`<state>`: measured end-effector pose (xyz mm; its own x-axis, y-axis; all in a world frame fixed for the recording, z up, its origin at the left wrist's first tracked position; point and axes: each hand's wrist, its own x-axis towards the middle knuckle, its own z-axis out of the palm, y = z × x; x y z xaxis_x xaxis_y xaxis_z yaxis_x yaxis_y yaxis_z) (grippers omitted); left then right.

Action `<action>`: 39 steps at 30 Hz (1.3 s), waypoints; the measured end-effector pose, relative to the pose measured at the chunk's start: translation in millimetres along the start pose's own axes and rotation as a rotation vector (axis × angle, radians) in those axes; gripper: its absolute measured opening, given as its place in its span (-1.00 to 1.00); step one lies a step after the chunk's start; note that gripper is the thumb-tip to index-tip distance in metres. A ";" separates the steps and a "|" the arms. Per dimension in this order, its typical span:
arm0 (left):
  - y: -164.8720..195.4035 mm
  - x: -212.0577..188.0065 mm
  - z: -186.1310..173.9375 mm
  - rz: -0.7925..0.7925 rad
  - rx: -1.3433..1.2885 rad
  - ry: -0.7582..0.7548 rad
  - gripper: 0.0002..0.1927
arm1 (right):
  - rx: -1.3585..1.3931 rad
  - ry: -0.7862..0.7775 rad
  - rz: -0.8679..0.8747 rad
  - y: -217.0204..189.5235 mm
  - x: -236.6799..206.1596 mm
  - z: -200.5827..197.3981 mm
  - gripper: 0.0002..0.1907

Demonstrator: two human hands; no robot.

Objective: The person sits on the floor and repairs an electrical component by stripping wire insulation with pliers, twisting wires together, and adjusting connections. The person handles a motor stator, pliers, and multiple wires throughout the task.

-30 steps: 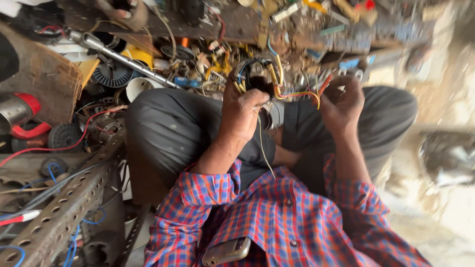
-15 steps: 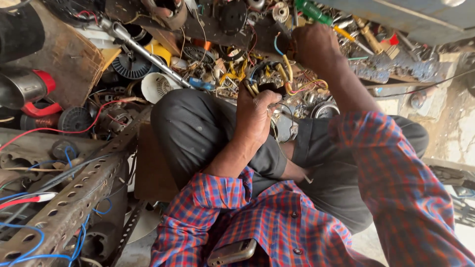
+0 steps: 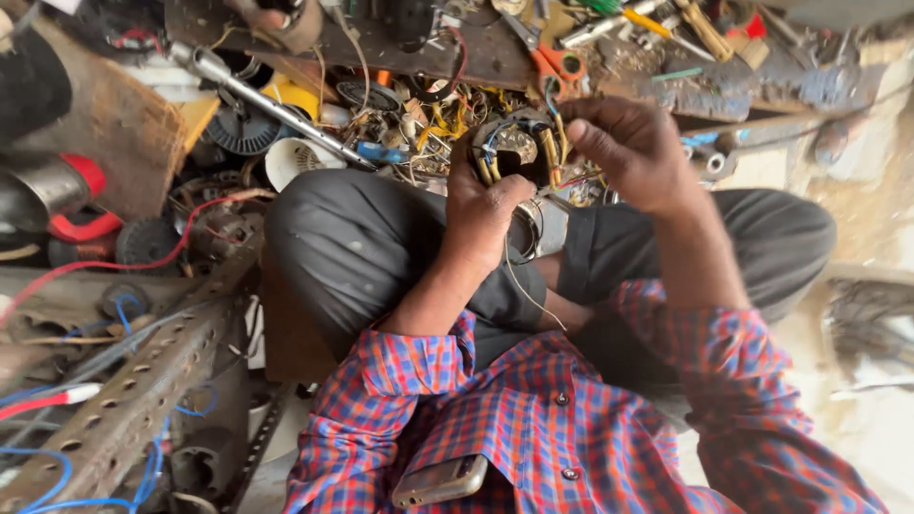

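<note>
1. Two hands meet over the lap, and between them we hold a round motor winding (image 3: pixel 517 152) — a ring with yellow sleeved leads and coloured wires looping off it.

2. Our left hand (image 3: pixel 481 205) is closed around the winding from its 7 o'clock side, thumb up along the rim; we judge that it cradles the part from below to keep it steady and facing us.

3. Our right hand (image 3: pixel 633 152) comes in from 3 o'clock, fingers curled narrow and pinching at the wires on the ring's right edge. The thin leads seem to call for fingertips, not a full grasp; exactly which wire is pinched we cannot tell.

4. A thin pale wire (image 3: pixel 528 290) hangs from the winding down toward 6 o'clock, across the dark trousers (image 3: pixel 362 257). The knees spread to make a working surface, so the part sits near the body.

5. At 12 o'clock beyond the hands lies a cluttered bench: orange-handled scissors (image 3: pixel 557 65), a long metal bar (image 3: pixel 271 105) running from 10 toward the centre, a white fan wheel (image 3: pixel 295 162) and tangled yellow wire — all within arm's reach.

6. At 8 o'clock a perforated steel angle (image 3: pixel 143 400) carries blue and red cables. A phone (image 3: pixel 440 479) sits in the checked shirt's pocket at 6.
</note>
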<state>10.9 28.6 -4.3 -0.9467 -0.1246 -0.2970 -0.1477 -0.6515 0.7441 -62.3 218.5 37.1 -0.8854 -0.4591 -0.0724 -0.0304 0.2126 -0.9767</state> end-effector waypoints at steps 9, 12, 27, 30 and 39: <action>-17.1 0.4 -6.9 -0.083 0.084 0.028 -0.35 | -0.141 0.376 -0.082 48.2 -32.3 15.6 -0.93; -19.6 1.5 -11.3 -0.084 0.015 0.007 -0.40 | -0.049 0.523 -0.153 57.8 -31.0 -13.7 -0.93; -10.4 -2.9 -8.6 -0.056 0.001 -0.050 -0.44 | 1.063 0.294 0.208 39.1 -31.9 -26.9 -0.79; -8.1 -4.9 -7.1 -0.057 0.013 -0.032 -0.44 | 1.002 0.311 0.256 31.5 -31.5 -20.3 -0.80; -9.5 -4.3 -8.1 -0.078 0.025 -0.046 -0.28 | -0.532 0.290 -0.391 2.1 -48.9 21.7 -0.74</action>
<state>18.7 29.3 -14.9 -0.9441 -0.0394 -0.3274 -0.2281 -0.6391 0.7345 -8.9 222.7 34.2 -0.8487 -0.3556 0.3914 -0.5268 0.5047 -0.6839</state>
